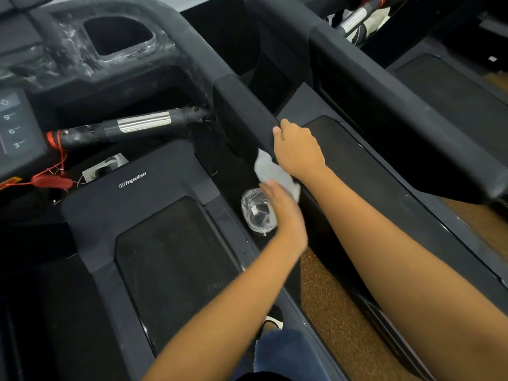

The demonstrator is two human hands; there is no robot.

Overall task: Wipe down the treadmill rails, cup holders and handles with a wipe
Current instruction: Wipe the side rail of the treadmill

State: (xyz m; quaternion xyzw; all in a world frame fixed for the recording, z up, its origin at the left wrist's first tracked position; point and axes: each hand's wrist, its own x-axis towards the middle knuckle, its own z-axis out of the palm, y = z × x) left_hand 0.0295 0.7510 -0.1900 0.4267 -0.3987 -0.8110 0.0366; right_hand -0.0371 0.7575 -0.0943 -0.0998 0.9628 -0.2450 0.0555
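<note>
My right hand (298,149) wraps over the black right side rail (242,105) of the treadmill and presses a white wipe (270,173) against it; the wipe's loose end hangs below my palm. Just under it, my left hand (284,215) grips a clear plastic bottle (257,213), its fingers close to the wipe's lower edge. Further up the rail lies the cup holder (118,34), streaked with whitish smears. A black handle with a silver sensor band (143,123) runs inward from the rail.
The console panel (16,125) with number keys is at the left, a red safety clip (52,181) on a cord below it. The belt (176,257) lies beneath me. A neighbouring treadmill's rail (384,86) runs at the right, with brown floor (330,298) between.
</note>
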